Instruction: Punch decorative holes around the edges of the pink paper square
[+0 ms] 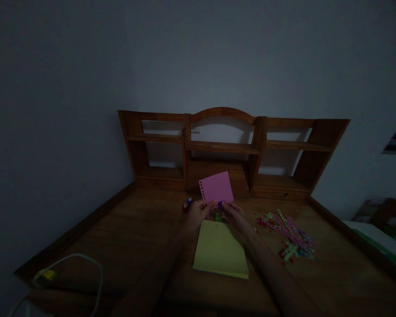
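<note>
In the head view, a pink sheet (217, 188) with a row of punched holes along its left edge stands tilted up above the desk. My left hand (199, 213) pinches its lower left part. With my right hand (236, 215), I grip a small dark purple object (221, 205) against the sheet's lower edge; its kind is too dim to tell. Just below, between the hands, sits a small green object (218, 215) with an eye-like spot. A pad of yellow paper (221, 251) lies nearer to me, under my wrists.
Beside my left hand are small red (185, 207) and purple (189, 200) objects with eye-like spots. Pink strips (292, 230) and scattered coloured bits (289, 252) lie at right. A wooden shelf unit (221, 146) backs the desk; a white cable (99, 266) hangs front left.
</note>
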`<state>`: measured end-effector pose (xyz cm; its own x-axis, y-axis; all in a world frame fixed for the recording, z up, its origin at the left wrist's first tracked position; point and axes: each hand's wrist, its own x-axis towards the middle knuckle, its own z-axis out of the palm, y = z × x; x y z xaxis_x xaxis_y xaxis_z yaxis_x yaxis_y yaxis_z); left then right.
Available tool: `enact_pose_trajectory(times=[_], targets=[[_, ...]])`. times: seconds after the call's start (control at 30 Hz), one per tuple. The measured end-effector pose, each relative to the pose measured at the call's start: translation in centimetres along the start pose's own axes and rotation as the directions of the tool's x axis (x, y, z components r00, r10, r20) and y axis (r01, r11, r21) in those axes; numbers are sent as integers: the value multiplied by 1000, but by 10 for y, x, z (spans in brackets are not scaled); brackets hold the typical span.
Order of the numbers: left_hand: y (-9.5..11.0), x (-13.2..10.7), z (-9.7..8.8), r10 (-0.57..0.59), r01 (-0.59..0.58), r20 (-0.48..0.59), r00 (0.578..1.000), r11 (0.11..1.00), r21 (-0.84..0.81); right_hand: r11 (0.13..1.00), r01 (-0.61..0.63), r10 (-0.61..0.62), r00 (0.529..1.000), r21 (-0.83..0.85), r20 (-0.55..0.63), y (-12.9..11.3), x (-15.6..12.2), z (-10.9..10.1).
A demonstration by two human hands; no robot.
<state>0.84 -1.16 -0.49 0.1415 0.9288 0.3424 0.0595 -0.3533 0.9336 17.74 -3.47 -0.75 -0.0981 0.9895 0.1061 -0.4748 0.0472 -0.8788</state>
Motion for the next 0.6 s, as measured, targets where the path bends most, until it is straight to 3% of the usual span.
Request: enact_pose_trajectory(times=[0.2, 0.6], targets=[[4, -4, -1, -14, 11, 88, 996, 999, 39, 998, 15, -12, 999, 56, -47, -2, 4, 0], [0, -3, -1, -22, 13, 63, 998, 991, 131, 999, 23, -24, 1000, 47, 14, -2, 6, -3]])
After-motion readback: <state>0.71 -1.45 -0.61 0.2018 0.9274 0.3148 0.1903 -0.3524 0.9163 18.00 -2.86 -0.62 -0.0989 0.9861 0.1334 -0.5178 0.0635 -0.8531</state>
